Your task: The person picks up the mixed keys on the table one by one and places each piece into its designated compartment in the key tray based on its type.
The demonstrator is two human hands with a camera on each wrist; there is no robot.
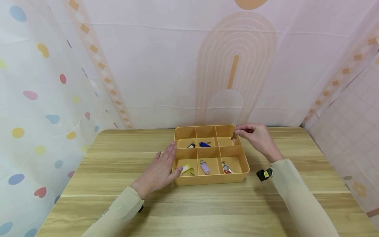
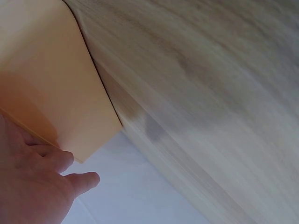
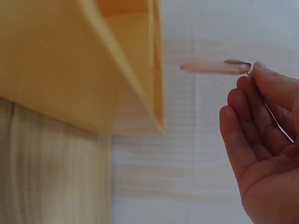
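Observation:
My right hand (image 1: 260,141) pinches the ring of a pinkish key tag (image 3: 212,68) between thumb and forefinger. A key hangs alongside that tag, over the back right compartment of a yellow-orange divided box (image 1: 211,178). In the right wrist view the remaining fingers curl loosely below the pinch. My left hand (image 1: 158,171) rests along the box's left rim, fingers stretched out, its thumb at the front left corner. Inside the box lie a yellow key tag (image 1: 185,168) front left, a purple key tag (image 1: 205,167) front middle, and keys with a red tag (image 1: 227,169) front right.
The back row holds a blue key tag (image 1: 204,144) with a key in the middle and a dark-and-white tag (image 1: 191,145) at left. The box stands on a wood-grain table (image 1: 189,210), near its back edge. Patterned cloth (image 1: 165,75) hangs behind and at both sides.

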